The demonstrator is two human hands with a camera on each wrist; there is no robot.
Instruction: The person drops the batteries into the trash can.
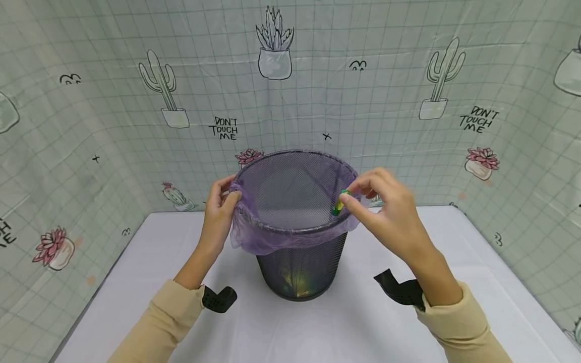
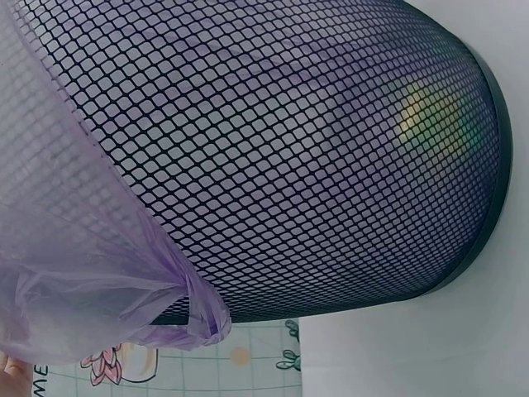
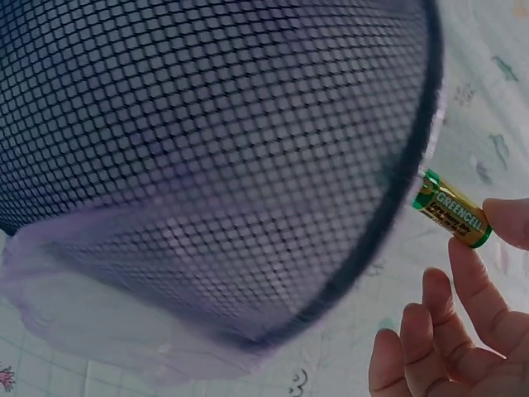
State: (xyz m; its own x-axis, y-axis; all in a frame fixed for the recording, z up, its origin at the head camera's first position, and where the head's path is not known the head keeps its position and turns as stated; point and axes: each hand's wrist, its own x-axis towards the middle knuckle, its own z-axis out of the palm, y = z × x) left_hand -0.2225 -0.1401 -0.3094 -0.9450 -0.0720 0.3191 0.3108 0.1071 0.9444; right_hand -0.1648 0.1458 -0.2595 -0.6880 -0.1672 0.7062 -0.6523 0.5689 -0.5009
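A black mesh wastebasket stands upright on the table, lined with a thin purple plastic bag folded over its rim. My left hand grips the rim and bag at the left side, thumb toward the opening. Between thumb and index finger, my right hand pinches a green and gold battery by one end, over the right part of the opening. "GREENCELL" is printed on the battery. Through the mesh near the bottom, a blurred yellow-green shape shows; its kind cannot be made out.
A white cloth covers the table. Behind it and at both sides hangs a pale gridded curtain with cactus drawings. Black straps sit at both wrists, by the beige sleeves.
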